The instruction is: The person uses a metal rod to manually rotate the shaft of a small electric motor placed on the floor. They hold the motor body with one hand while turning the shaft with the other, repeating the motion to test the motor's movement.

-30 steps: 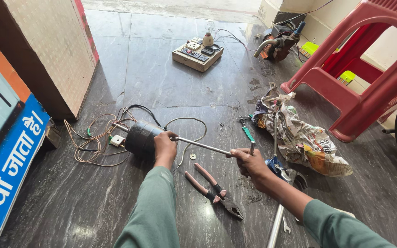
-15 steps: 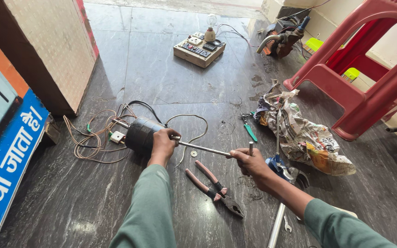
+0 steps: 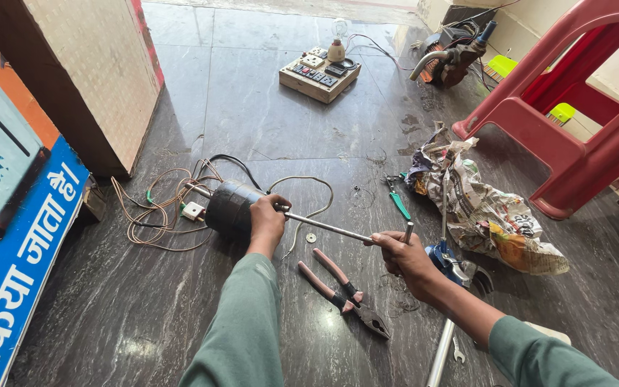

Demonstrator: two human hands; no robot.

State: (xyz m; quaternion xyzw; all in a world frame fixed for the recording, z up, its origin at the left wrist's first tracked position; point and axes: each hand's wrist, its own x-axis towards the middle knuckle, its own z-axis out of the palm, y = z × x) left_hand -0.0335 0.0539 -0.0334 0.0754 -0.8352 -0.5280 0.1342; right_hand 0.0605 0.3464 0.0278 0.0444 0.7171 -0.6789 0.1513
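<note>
Firmly, both hands [image 3: 266,218] around rotor shaft [image 3: 324,226]

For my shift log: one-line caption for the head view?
Left hand grips a black motor on its shaft; right hand holds the rod end, pliers below.

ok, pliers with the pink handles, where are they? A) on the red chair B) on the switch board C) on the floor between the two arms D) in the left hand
C: the pliers lie untouched on the dark floor, between the left hand gripping the black rotor and the right hand on the shaft end.
</note>
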